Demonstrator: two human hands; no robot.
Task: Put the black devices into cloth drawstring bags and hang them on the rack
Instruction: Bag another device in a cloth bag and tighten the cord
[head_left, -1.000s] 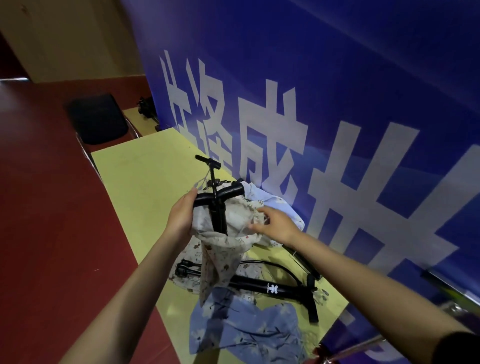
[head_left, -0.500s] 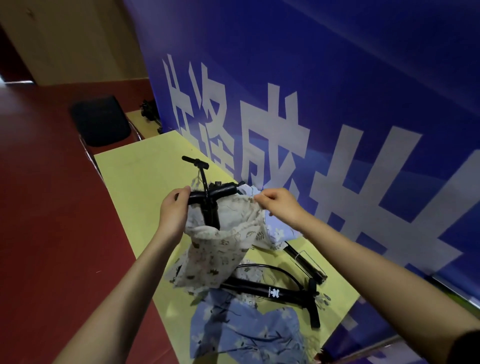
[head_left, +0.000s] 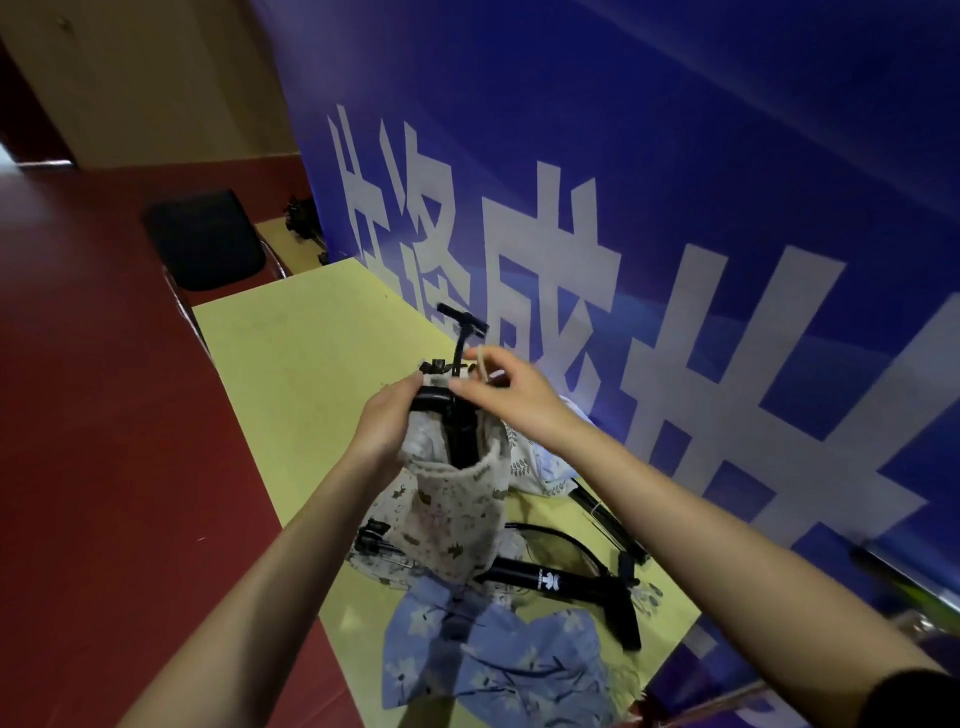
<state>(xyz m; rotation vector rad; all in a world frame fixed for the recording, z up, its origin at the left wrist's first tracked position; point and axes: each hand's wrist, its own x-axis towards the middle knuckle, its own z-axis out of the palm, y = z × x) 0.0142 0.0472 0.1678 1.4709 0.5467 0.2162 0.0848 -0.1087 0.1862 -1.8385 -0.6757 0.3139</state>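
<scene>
Device upright in bag, frame centre; left hand grips handle, right hand pinches drawstring above.

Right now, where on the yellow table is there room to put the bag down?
The far half of the yellow table is bare, between the black chair and the held white bag. The near end is crowded: a black device, the blue floral bag and more cloth lie there, against the blue banner.
</scene>
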